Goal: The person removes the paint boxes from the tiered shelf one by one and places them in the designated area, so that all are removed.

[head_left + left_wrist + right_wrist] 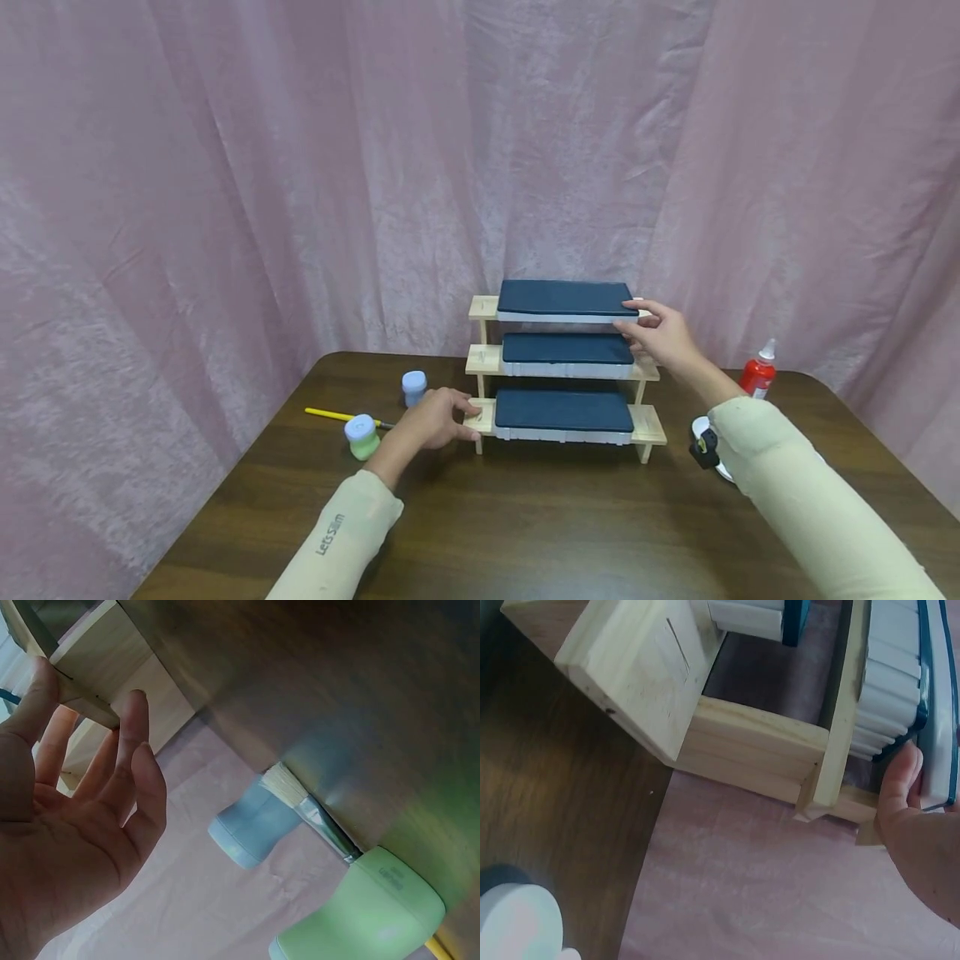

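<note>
A three-step wooden stand point(648, 423) is on the table, each step bearing a white box with a dark blue top. My left hand point(437, 419) pinches the left end of the lowest step, thumb on one side and fingers on the other, as the left wrist view point(82, 795) also shows. With my right hand point(666, 335) I grip the right end of the top box point(566, 297) between thumb and fingers. The middle box point(566, 348) and the bottom box point(562, 410) lie flat on their steps, untouched.
Left of the stand are a blue jar point(413, 388), a green jar point(363, 438) with a pale lid, and a yellow-handled brush point(330, 413). At right stand a red bottle point(757, 377) and a white round item point(701, 427), partly behind my sleeve. A pink curtain point(420, 167) hangs behind.
</note>
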{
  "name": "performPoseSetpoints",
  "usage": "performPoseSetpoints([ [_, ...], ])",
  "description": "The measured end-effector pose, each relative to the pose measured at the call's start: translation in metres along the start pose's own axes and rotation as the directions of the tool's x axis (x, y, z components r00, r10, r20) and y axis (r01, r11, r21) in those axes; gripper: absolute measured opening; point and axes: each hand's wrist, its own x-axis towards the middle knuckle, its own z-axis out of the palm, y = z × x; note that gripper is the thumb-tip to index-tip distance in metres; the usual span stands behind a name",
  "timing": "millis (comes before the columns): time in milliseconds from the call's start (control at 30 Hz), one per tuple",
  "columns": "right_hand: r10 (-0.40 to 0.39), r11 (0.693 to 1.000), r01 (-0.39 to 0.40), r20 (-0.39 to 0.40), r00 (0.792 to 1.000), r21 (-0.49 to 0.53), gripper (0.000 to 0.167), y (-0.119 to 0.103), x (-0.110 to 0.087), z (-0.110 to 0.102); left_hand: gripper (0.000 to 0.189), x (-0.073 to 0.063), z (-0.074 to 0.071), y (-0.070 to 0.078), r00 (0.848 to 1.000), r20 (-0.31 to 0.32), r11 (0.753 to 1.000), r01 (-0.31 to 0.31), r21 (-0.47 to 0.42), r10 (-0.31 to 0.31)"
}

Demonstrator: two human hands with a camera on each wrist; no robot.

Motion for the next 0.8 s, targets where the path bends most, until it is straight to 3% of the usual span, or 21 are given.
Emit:
performPoseSetpoints([
  [133, -0.03, 0.998, 0.028, -0.049, 0.998, -0.049, 0.056, 0.003, 0.001, 0.002, 0.042, -0.001, 0.0, 0.001, 1.0, -0.004, 1.0, -0.005, 0.006, 0.005],
  [400, -0.088, 0.994, 0.097, -0.169, 0.982, 0.047, 0.05, 0.012, 0.0, 0.006, 0.043, -0.003, 0.0, 0.003, 1.0, -0.002, 1.0, -0.012, 0.025, 0.012],
  [800, -0.099, 0.992, 0.116, -0.239, 0.966, 0.059, 0.047, 0.02, -0.001, 0.009, 0.043, -0.004, -0.001, 0.004, 0.999, 0.001, 0.999, -0.032, 0.033, 0.032],
])
